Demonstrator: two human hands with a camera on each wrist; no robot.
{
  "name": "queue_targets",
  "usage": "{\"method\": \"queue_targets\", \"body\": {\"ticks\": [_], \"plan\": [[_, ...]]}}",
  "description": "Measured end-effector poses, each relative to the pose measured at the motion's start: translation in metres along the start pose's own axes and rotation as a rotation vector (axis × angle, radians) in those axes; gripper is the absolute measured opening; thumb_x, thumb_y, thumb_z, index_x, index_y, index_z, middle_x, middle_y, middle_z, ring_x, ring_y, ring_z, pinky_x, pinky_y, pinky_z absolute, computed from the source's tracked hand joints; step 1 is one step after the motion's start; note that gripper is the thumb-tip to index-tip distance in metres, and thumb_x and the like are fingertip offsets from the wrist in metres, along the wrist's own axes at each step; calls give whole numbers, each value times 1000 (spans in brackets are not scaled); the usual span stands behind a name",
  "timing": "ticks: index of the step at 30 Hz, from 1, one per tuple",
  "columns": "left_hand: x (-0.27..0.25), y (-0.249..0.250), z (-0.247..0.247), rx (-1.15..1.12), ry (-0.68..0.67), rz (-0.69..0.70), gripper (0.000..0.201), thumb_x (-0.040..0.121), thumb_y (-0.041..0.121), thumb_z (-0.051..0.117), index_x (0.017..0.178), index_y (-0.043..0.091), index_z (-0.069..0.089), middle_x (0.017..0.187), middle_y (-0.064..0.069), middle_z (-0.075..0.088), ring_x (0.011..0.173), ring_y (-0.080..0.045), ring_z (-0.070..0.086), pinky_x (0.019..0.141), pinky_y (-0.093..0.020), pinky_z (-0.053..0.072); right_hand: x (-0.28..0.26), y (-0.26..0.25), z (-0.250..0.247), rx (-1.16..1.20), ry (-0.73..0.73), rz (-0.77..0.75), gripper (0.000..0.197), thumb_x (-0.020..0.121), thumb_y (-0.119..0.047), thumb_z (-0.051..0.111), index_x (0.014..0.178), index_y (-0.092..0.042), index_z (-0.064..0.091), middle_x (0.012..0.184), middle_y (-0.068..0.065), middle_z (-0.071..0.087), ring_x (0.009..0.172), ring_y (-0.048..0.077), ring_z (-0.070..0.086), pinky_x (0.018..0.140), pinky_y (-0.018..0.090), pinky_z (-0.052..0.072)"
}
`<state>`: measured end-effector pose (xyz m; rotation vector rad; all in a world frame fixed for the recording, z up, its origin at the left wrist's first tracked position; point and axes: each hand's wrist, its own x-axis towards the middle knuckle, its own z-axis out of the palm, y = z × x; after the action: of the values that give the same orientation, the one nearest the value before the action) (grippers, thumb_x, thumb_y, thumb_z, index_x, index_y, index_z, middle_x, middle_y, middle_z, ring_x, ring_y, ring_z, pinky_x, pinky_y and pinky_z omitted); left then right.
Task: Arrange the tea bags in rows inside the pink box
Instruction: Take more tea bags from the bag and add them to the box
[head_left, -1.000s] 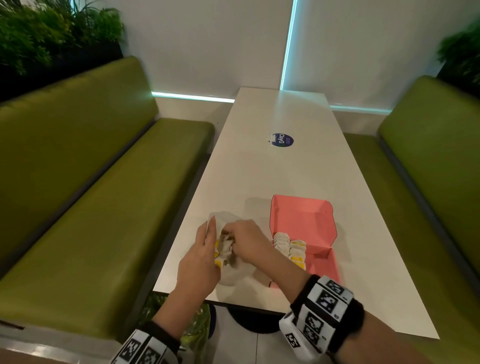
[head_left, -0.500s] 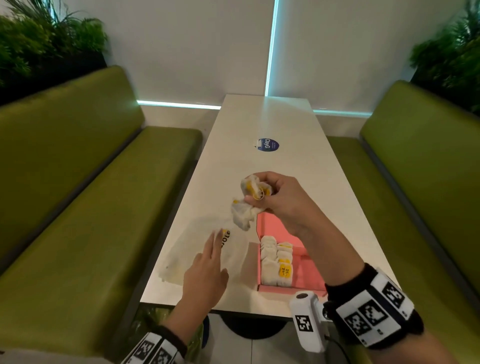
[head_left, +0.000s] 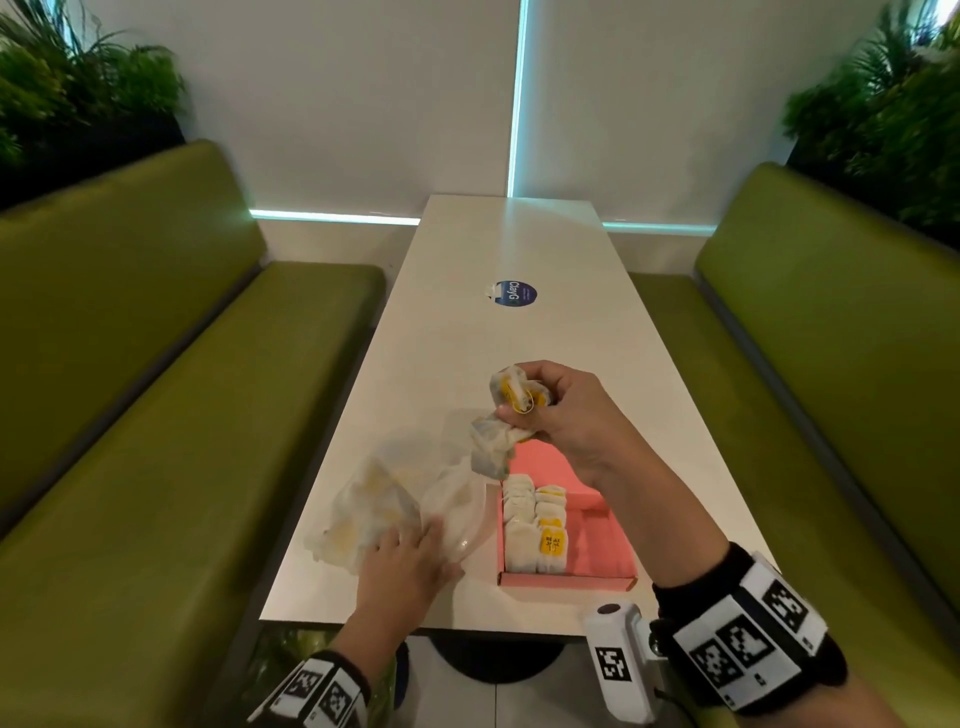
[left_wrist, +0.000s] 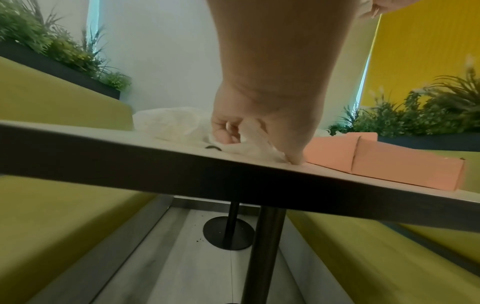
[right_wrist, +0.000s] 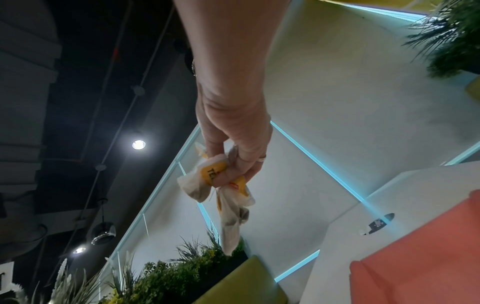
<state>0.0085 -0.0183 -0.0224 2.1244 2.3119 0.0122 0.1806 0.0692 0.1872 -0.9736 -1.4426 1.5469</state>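
Two rows of tea bags fill the left of the pink box (head_left: 597, 551); your right hand (head_left: 566, 415) clutches several tea bags (head_left: 511, 415) above it, your left hand (head_left: 410, 558) pins the plastic bag (head_left: 374, 509) beside it.

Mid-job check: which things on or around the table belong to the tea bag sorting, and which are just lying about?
In the job:
- pink box
- tea bags in the box
- clump of tea bags gripped in the right hand
- plastic bag under the left hand

Lying about:
- round blue sticker
- green benches
- plants
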Motion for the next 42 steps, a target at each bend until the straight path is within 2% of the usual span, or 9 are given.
{"method": "queue_targets", "body": {"ticks": [6, 9, 12, 15, 20, 25, 31, 35, 42], "plan": [[-4, 7, -23, -73, 112, -77, 64, 91, 61, 15, 111, 29, 66, 125, -13, 60, 81, -31, 63, 59, -40, 49, -6, 13, -10, -5, 14, 52, 33, 73, 13, 70, 94, -11, 65, 84, 4, 65, 65, 6, 66, 62, 22, 57], [-4, 17, -51, -322, 304, -95, 66, 94, 60, 11, 119, 27, 62, 132, -9, 55, 106, -30, 57, 77, -46, 50, -10, 15, -13, -12, 14, 58, 32, 73, 13, 70, 92, -13, 66, 83, 2, 65, 64, 3, 65, 63, 22, 57], [-1, 30, -79, -802, 429, 79, 57, 91, 66, 19, 125, 32, 48, 137, 6, 44, 122, -8, 43, 99, -30, 42, -15, 14, -10, -8, 3, 46, 33, 73, 14, 70, 92, -12, 66, 81, 0, 65, 65, 4, 65, 61, 20, 56], [7, 47, -111, -1461, 276, 29, 60, 78, 80, 34, 120, 39, 44, 129, 15, 50, 109, 1, 56, 87, -20, 50, -21, 12, -3, -11, -14, 18, 32, 72, 12, 71, 93, -13, 67, 79, -2, 66, 69, 6, 65, 62, 20, 56], [13, 57, -131, -2223, -259, -131, 77, 72, 74, 21, 128, 28, 48, 125, -10, 62, 98, -31, 66, 75, -52, 56, -27, 28, 11, -215, -2, -31, 30, 74, 8, 70, 90, -18, 68, 77, -9, 67, 72, 6, 64, 64, 28, 58], [12, 58, -132, -2248, -309, -250, 62, 76, 63, 38, 119, 25, 59, 113, -4, 69, 102, -22, 67, 73, -39, 58, -34, 48, 21, -644, -34, -118, 42, 82, 1, 53, 115, -21, 66, 102, 5, 68, 91, 19, 64, 78, 30, 55], [13, 60, -126, -2204, -292, -335, 35, 89, 40, 49, 108, 16, 67, 104, -10, 68, 99, -21, 64, 77, -32, 51, -39, 50, 18, -840, -205, -102, 71, 86, -7, 51, 146, -35, 23, 124, 6, 55, 104, 18, 52, 87, 28, 45], [15, 60, -118, -2172, -293, -349, 35, 93, 36, 45, 115, 17, 65, 99, -6, 67, 81, -16, 66, 66, -27, 52, -37, 48, 3, -831, -167, -167, 61, 82, -9, 58, 138, -28, 42, 133, -5, 49, 123, 13, 43, 102, 30, 40], [13, 58, -119, -2115, -313, -222, 35, 90, 38, 50, 108, 11, 64, 80, -3, 60, 68, -12, 57, 51, -20, 44, -30, 50, -10, -758, 13, -177, 10, 85, -13, 65, 92, -12, 71, 113, -2, 63, 104, 11, 55, 85, 22, 42]]}}
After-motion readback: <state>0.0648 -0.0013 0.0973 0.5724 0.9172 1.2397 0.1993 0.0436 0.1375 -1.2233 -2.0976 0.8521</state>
